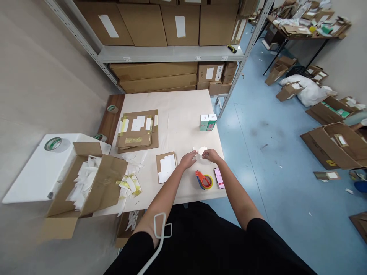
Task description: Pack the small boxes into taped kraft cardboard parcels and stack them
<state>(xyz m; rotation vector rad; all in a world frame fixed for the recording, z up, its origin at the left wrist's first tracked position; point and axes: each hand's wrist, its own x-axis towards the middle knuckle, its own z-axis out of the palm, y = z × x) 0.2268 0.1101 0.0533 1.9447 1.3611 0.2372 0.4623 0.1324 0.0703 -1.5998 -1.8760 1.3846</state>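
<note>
Both my hands reach to a small white piece of paper or label (201,149) lying on the pale table (183,110). My left hand (188,159) rests beside it with fingers stretched out flat. My right hand (211,155) lies over its right side, fingers curled down on it. A red and yellow tape dispenser (204,180) sits just in front of my hands, next to a phone (219,178) with a pink screen.
A small cardboard piece with white labels (166,167) lies left of my hands. Flattened cardboard (138,130) is stacked further left. Two small green-and-white boxes (208,122) stand at the far right edge. An open carton of paper scraps (87,183) sits at left. Shelves with cartons (160,72) stand behind.
</note>
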